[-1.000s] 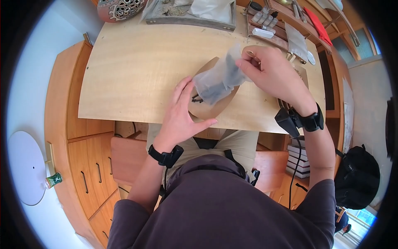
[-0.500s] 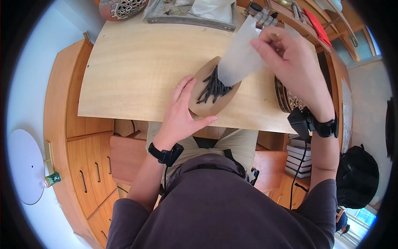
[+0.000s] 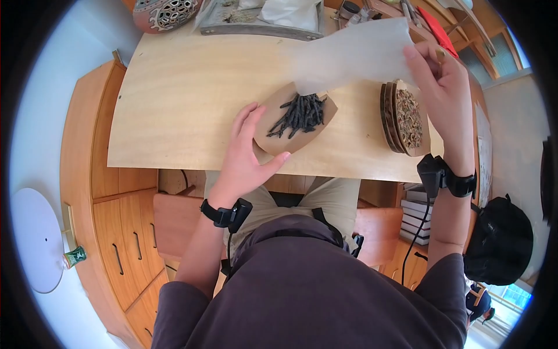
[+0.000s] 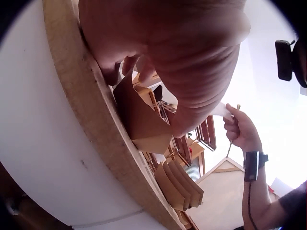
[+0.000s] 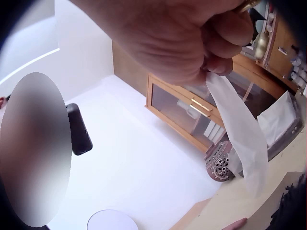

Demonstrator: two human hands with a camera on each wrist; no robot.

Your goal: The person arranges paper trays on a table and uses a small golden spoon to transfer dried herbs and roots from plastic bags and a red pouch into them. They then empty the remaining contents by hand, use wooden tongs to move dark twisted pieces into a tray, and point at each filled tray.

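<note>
A brown boat-shaped paper tray [image 3: 273, 125] lies near the table's front edge, holding a heap of thin black twisted strips [image 3: 302, 113]. My left hand [image 3: 247, 148] holds its left end, fingers along the far side and thumb [image 4: 184, 127] at the near side. Up to the right, my right hand [image 3: 444, 87] pinches a corner of a frosted white bag [image 3: 360, 55]. That bag hangs slanting, its lower end at the far tip of the black heap. A thin gold-coloured stick [image 4: 232, 143] is also in the right hand's fingers.
To the right stands a stack of similar brown trays [image 3: 388, 119], the top one filled with reddish-brown dried bits [image 3: 410, 119]. At the back are a grey wooden tray [image 3: 261, 30] with white packets, a pierced pottery vessel [image 3: 165, 14] and small bottles [image 3: 357, 16].
My right hand has drawn the bag up and right, and the black strips have come out of it onto the tray. My left hand and the tray have shifted slightly left.
</note>
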